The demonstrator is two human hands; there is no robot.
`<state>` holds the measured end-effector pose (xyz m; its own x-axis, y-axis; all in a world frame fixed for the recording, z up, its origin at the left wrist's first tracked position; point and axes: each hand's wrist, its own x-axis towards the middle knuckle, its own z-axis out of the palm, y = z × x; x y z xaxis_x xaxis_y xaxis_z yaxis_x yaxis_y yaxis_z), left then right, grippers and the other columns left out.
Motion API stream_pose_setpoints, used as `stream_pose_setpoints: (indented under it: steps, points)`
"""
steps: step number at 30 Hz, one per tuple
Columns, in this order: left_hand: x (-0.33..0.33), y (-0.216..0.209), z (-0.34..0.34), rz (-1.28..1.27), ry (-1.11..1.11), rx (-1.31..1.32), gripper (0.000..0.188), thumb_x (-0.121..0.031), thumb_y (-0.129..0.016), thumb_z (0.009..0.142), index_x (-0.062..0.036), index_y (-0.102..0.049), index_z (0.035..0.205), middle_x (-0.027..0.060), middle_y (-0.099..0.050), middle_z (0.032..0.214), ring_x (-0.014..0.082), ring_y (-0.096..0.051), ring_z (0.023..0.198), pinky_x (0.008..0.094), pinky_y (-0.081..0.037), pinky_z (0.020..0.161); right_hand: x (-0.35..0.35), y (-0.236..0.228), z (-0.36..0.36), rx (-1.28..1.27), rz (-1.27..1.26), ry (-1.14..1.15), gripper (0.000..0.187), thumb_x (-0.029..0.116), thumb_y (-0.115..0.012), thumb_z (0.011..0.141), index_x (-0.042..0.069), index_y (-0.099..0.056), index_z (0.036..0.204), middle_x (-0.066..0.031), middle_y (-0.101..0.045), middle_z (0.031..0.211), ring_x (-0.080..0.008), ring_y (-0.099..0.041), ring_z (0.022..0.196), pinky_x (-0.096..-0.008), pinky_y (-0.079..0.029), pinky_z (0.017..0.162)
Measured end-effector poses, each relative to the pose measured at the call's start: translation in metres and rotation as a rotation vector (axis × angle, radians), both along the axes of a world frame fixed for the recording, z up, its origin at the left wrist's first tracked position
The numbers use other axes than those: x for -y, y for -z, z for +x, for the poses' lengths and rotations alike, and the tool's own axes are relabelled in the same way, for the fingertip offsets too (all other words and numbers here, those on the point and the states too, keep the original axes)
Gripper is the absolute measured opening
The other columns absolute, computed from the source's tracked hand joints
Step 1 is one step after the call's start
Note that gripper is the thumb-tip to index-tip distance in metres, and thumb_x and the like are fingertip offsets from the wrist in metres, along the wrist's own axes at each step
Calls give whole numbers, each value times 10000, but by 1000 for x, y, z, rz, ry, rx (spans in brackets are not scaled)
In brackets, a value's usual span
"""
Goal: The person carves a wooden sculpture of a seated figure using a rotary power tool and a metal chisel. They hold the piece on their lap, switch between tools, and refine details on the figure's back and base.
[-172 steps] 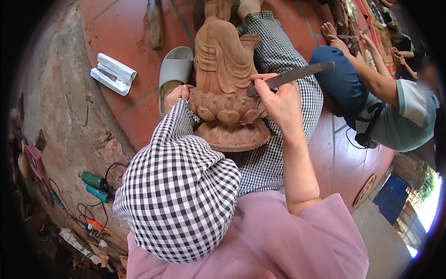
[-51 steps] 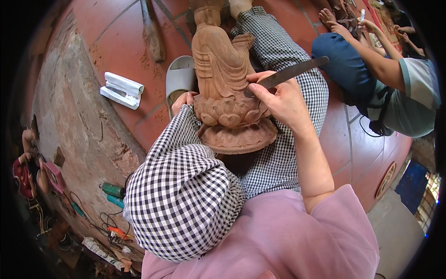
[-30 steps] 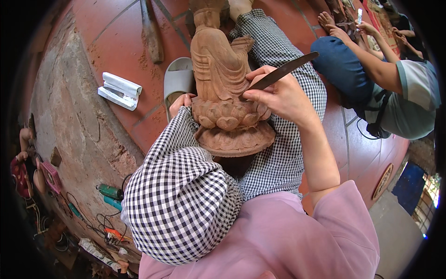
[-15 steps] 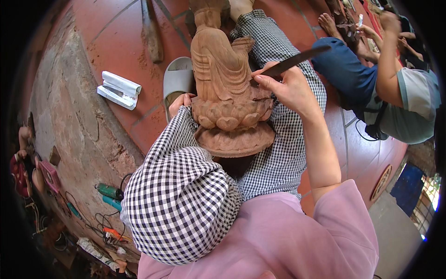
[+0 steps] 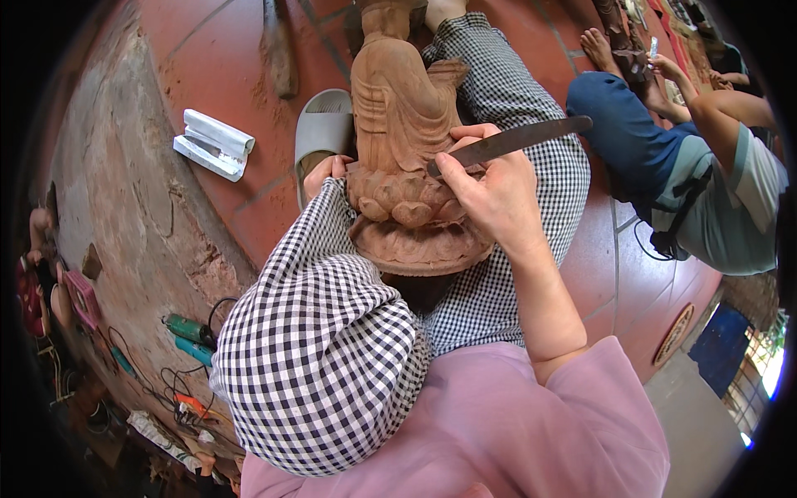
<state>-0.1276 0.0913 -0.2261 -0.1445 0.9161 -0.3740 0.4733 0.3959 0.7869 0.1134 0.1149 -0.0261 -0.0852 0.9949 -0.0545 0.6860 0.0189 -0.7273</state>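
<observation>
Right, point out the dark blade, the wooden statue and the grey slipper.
Dark blade [image 5: 531, 139]: head view, on its flat side.
Wooden statue [image 5: 402, 129]: head view, on its carved robe.
Grey slipper [image 5: 325, 130]: head view, on its strap.

Both hands [image 5: 504, 197] at a carved wooden statue [image 5: 394, 104], a dark flat blade [image 5: 531, 137] in the right one

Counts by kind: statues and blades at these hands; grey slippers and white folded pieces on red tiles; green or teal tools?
Carved statue: 1
Dark blade, right hand: 1
Grey slipper: 1
White folded piece: 1
Green tool: 1
Teal tools: 2
Total: 7
</observation>
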Motion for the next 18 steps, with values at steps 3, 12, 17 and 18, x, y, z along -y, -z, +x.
stream_pose_setpoints:
  steps: [3, 12, 17, 18]
  points:
    - [1, 0, -1, 3, -7, -2, 362, -259, -426, 1067, -57, -665, 1250, 127, -708, 1176, 215, -687, 1047, 339, -538, 970, 3, 7, -1, 106, 115, -14, 215, 195, -726, 862, -14, -732, 912, -122, -731, 1064, -228, -713, 838, -330, -547, 749]
    - [1, 1, -1, 8, -9, -3, 365, -262, -426, 1069, -54, -673, 1239, 126, -714, 1164, 214, -691, 1037, 337, -540, 965, 5, 1, -14, 74, 48, 87, 235, 180, -754, 854, -25, -729, 965, -109, -746, 931, -202, -713, 825, -316, -544, 752]
    - [1, 2, -3, 8, -17, -6, 367, -264, -426, 1069, -53, -678, 1233, 125, -718, 1158, 213, -694, 1031, 336, -541, 961, -1, 10, -1, 17, -18, 79, 236, 148, -737, 871, -45, -731, 1007, -109, -746, 863, -178, -715, 823, -297, -545, 735]
    - [2, 2, -2, 4, -19, -7, 368, -264, -425, 1069, -52, -678, 1232, 125, -719, 1156, 213, -694, 1030, 336, -541, 961, -3, 11, 3, -6, -50, 87, 236, 143, -733, 875, -51, -732, 1010, -110, -746, 853, -174, -715, 824, -294, -545, 730]
